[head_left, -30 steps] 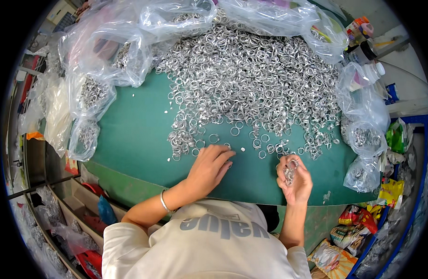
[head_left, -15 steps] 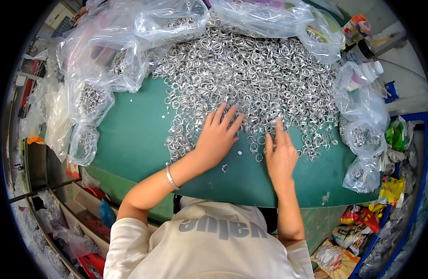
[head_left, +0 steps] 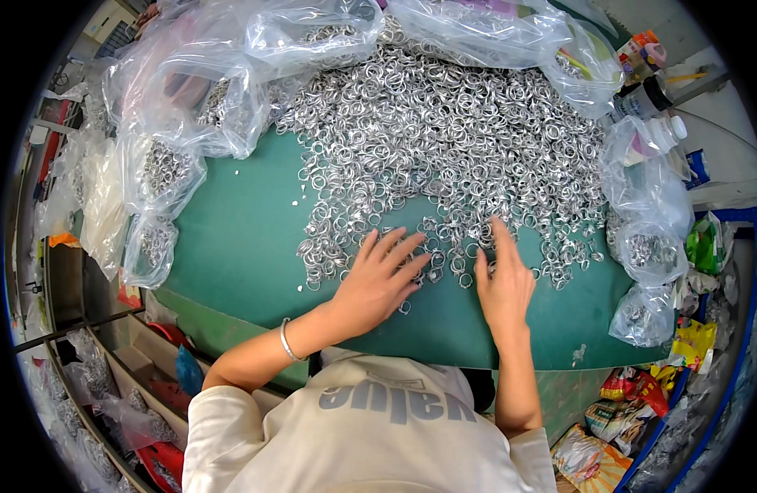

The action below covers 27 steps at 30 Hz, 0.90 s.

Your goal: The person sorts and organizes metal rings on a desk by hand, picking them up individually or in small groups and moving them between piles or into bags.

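A broad heap of silver metal rings (head_left: 461,123) covers the middle and far part of the green tabletop (head_left: 230,230). My left hand (head_left: 377,275), with a silver bangle (head_left: 288,338) on its wrist, lies palm down at the heap's near edge. Its fingers are spread over a few rings, and some rings under the palm are hidden. My right hand (head_left: 505,283) rests a little to the right, fingers stretched out, its index fingertip touching rings. Between the two hands lie several loose rings (head_left: 459,264).
Clear plastic bags of rings line the table's left (head_left: 161,172), far (head_left: 313,37) and right (head_left: 641,251) sides. A white-capped bottle (head_left: 668,131) stands at the right. Snack packets (head_left: 629,394) sit below the right edge, and a partitioned box (head_left: 140,361) lies at the lower left.
My left hand has drawn back toward me, bringing some rings along and leaving a bare green patch beyond it. My right hand has shifted slightly nearer.
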Available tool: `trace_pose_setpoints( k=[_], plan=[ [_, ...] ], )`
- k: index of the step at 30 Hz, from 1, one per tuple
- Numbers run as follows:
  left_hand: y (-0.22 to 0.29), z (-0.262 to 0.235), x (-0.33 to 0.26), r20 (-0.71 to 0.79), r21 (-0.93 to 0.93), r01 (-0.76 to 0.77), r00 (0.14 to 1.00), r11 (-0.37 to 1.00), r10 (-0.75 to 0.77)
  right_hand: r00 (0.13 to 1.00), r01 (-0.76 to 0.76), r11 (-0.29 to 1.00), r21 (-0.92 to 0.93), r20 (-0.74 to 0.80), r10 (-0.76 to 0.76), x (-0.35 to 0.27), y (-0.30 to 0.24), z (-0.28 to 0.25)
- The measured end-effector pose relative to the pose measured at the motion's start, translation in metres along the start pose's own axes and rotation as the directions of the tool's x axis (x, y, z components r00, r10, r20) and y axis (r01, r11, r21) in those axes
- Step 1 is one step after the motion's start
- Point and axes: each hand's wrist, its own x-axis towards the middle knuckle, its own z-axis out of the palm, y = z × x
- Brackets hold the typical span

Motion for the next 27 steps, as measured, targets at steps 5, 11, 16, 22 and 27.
trace_pose_setpoints(
  k=[5,11,16,22,27],
  plan=[
    [-0.009,-0.002,-0.012,0.105,0.062,-0.1,0.99,0.993,0.094,0.993,0.087,0.993,-0.084,0.082,-0.08,-0.025,-0.003,-0.016],
    [-0.012,0.0,0.033,-0.123,-0.035,0.074,0.989,0.997,-0.078,0.989,0.086,0.996,-0.005,-0.117,-0.086,-0.011,-0.004,-0.01],
    [-0.023,0.02,0.061,-0.056,0.057,0.07,0.996,0.996,-0.067,0.989,0.14,0.981,-0.132,0.072,-0.131,0.005,-0.012,0.006],
    [-0.018,0.003,0.057,-0.206,-0.461,0.188,0.928,0.867,-0.311,0.998,0.053,0.992,0.118,-0.041,-0.049,-0.003,0.004,-0.004],
    [-0.014,-0.012,0.043,0.417,-0.876,0.478,0.813,0.057,-0.406,0.997,0.063,0.988,-0.141,0.047,-0.057,0.004,-0.012,0.004]
  ],
)
